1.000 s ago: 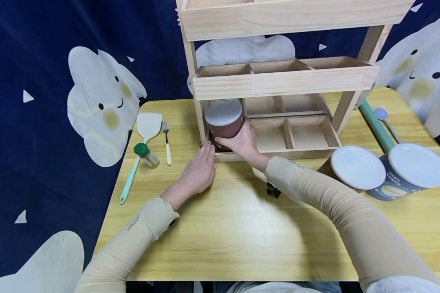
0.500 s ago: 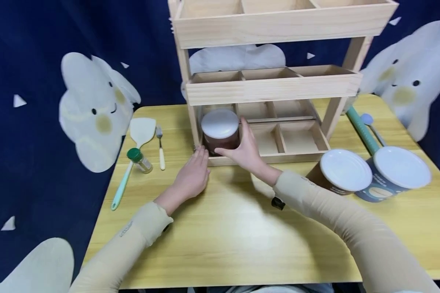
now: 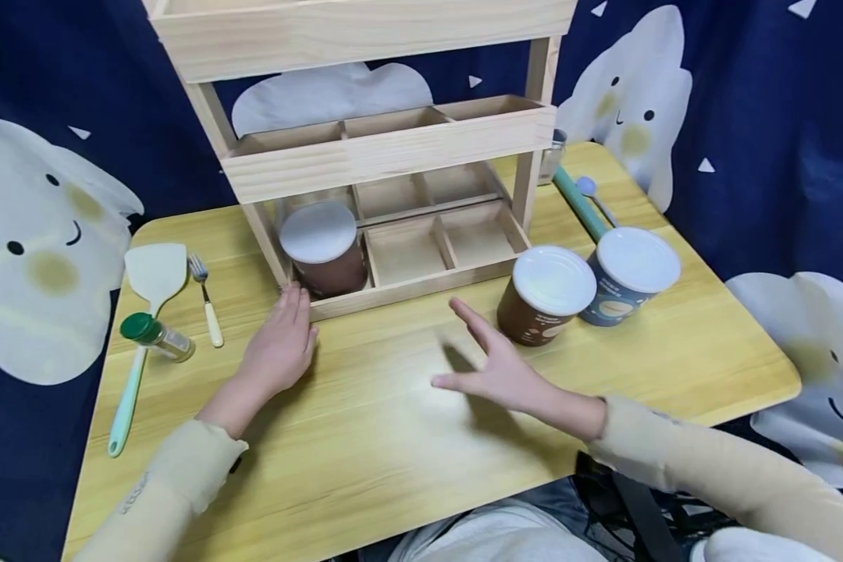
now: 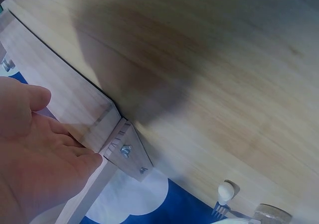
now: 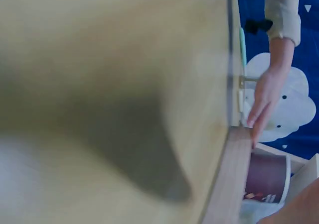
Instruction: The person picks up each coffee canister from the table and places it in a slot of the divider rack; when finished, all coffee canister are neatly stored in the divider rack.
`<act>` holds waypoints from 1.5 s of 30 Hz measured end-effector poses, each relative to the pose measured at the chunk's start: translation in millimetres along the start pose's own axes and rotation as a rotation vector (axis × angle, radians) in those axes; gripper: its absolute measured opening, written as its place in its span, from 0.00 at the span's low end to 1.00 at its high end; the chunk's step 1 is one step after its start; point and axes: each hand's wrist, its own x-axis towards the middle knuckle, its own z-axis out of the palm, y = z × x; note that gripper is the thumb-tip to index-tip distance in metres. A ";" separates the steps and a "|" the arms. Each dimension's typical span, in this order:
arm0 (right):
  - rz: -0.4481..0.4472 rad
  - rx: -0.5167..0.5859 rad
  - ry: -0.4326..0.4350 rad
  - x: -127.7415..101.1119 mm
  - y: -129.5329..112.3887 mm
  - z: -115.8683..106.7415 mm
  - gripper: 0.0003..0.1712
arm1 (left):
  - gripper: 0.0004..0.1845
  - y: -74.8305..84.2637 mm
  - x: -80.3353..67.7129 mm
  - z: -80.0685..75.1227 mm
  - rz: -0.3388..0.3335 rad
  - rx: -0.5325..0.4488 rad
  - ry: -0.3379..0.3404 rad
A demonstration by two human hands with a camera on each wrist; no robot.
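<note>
Left hand (image 3: 277, 347) lying flat on the table (image 3: 407, 445), left of centre, fingers straight, tips against the front corner of the wooden rack (image 3: 386, 152); same seen in the left wrist view, fingertips (image 4: 92, 159) beside the corner bracket. Holding nothing.

Right hand (image 3: 495, 367) at centre frame, just above the table, fingers spread and straight, empty, apart from everything.

Racked canister (image 3: 323, 250), brown with white lid, standing upright in the front left compartment of the bottom tray, untouched.

Brown canister (image 3: 544, 293) and blue canister (image 3: 628, 273) upright on the table right of centre, touching or nearly so, just right of the rack.

Spatula (image 3: 147, 289), fork (image 3: 205, 300), spice jar (image 3: 156, 337) at far left, jar lying on its side.

Step, as judged: one canister placed, right hand free between rack and the remaining two. Next, probably: wide grasp round the brown canister, nearest to the right hand, kept upright, lifted over the tray lip into a free compartment; left hand bracing the rack.
</note>
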 end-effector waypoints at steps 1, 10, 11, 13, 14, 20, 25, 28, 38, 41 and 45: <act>0.006 0.020 0.001 -9.9 5.4 -3.5 0.61 | 0.34 -0.2 -0.5 -0.9 0.004 -0.001 -0.001; -0.046 0.102 0.117 -72.9 37.2 -16.5 0.61 | 0.34 -3.6 -0.2 -2.7 0.032 0.008 0.001; -0.054 0.108 0.141 -78.3 40.2 -17.1 0.60 | 0.34 -3.5 0.1 -1.8 0.035 0.007 0.002; -0.063 0.120 0.202 -87.5 46.4 -18.9 0.60 | 0.34 -3.0 0.3 0.0 0.042 -0.003 0.006; -0.060 0.132 0.240 -91.2 49.7 -20.3 0.60 | 0.34 -2.4 0.1 0.9 0.045 -0.009 0.009; 0.043 0.234 0.428 -89.4 65.3 -36.9 0.59 | 0.34 -6.5 -5.9 1.9 0.054 -0.019 0.052; 0.121 0.209 0.479 -72.2 73.3 -55.1 0.59 | 0.34 -7.6 -4.5 2.3 0.056 -0.001 0.053; 0.143 0.187 0.477 -62.0 77.1 -64.9 0.60 | 0.34 -5.3 -1.3 2.2 0.064 0.011 0.039; -0.002 0.186 0.484 -23.6 86.0 -78.2 0.60 | 0.34 -1.0 0.2 2.0 0.065 0.020 0.036; -0.051 0.214 0.496 -15.4 88.6 -77.9 0.60 | 0.34 -0.7 -0.2 2.3 0.068 0.022 0.041; -0.059 0.233 0.523 -7.3 90.7 -76.1 0.62 | 0.34 -0.3 -0.7 2.5 0.069 0.024 0.047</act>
